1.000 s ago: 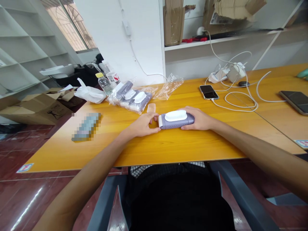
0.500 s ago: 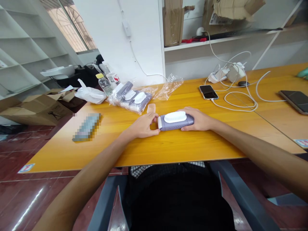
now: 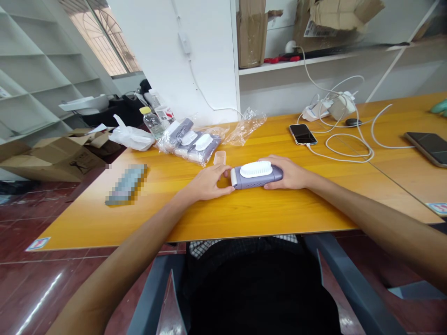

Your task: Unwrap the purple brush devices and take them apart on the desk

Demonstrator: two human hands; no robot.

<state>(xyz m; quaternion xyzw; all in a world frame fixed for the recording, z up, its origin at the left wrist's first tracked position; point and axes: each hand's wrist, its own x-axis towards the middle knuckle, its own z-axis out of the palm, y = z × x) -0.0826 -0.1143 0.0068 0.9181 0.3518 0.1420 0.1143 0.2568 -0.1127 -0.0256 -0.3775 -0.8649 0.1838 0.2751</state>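
Observation:
A purple device with a white brush pad on top (image 3: 256, 174) lies on the orange table (image 3: 244, 214). My right hand (image 3: 291, 173) wraps round its right end. My left hand (image 3: 208, 182) pinches at its left end, where a white cap sits. A small clear plastic cap (image 3: 220, 157) stands just behind my left hand.
Bagged purple devices (image 3: 193, 139), an empty clear bag (image 3: 246, 123), a water bottle (image 3: 149, 120) and a white bag (image 3: 129, 136) lie at the back left. A phone (image 3: 302, 133) with white cables and a charger (image 3: 335, 106) sit at right. Another phone (image 3: 429, 147) lies far right.
Almost nothing has moved; both hands stay on the purple device, which shifted only slightly.

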